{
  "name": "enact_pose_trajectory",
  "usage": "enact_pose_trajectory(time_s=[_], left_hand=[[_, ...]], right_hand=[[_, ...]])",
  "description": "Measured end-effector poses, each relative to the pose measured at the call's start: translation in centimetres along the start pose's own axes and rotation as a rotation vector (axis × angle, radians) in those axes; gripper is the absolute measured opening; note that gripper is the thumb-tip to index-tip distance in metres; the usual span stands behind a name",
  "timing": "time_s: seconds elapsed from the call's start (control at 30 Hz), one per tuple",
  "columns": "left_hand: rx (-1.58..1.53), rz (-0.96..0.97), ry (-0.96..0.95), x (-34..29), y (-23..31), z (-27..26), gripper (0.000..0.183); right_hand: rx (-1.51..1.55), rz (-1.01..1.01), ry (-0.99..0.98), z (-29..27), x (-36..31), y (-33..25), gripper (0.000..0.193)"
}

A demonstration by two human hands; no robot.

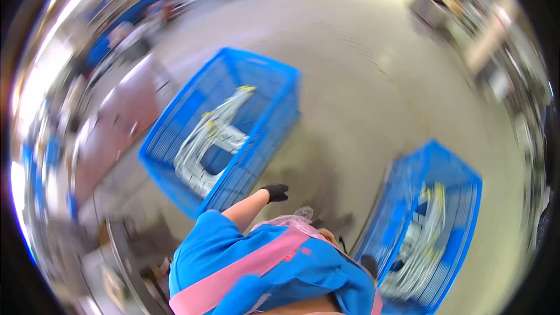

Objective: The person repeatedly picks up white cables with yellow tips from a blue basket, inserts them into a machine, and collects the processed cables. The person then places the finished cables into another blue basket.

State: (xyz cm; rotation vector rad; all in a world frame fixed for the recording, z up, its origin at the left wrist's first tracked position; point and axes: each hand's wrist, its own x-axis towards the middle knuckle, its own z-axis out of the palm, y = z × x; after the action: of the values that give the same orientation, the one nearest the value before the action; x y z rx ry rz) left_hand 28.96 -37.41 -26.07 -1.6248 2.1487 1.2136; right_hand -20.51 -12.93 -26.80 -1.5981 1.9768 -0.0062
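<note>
Black-gloved left hand (276, 192) hangs half-open, empty. Dark, blurred right hand (369, 265), grip unclear, apparently handles a blue plastic crate (396, 210), calling for firm hold.

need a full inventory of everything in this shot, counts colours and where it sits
left crate: 1, blue, on the floor ahead and left
right crate: 1, blue, lower right
left heap of cable-like parts: 1, whitish with yellow bits, inside the left crate
right heap: 1, whitish with yellow bits, inside the right crate
flat panel: 1, reddish brown, beyond the left crate's left side
floor: 1, grey-beige, centre
edge clutter: uncountable, mixed colours, blurred
shirt: 1, blue, bottom centre
strap: at least 1, pink, across the shirt
left hand: 1, black-gloved, near the left crate
right hand: not clearly visible
</note>
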Motion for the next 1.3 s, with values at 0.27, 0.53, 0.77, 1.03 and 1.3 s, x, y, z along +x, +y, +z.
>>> enact_pose_trajectory(time_s=[0.27,0.53,0.77,1.03,1.3], left_hand=[[-0.056,0.201,-0.147,10.4,3.4,-3.0,0.044],[0.103,0.228,-0.268,13.7,12.8,-3.0,0.041],[0.583,0.906,-0.226,12.2,16.8,2.7,0.014],[-0.004,0.012,-0.522,6.6,26.1,8.2,0.040],[-0.248,-0.564,-0.408,5.1,32.3,10.1,0.044]], right_hand=[[0.414,0.480,0.671,3.4,-5.8,3.3,0.018],[1.561,0.981,0.630,-2.8,-2.4,8.6,0.029],[1.546,0.835,0.370,-5.7,11.4,21.0,0.032],[0.328,0.498,0.278,-5.1,23.1,32.5,0.045],[-0.390,0.306,0.099,-4.8,30.6,41.5,0.065]])
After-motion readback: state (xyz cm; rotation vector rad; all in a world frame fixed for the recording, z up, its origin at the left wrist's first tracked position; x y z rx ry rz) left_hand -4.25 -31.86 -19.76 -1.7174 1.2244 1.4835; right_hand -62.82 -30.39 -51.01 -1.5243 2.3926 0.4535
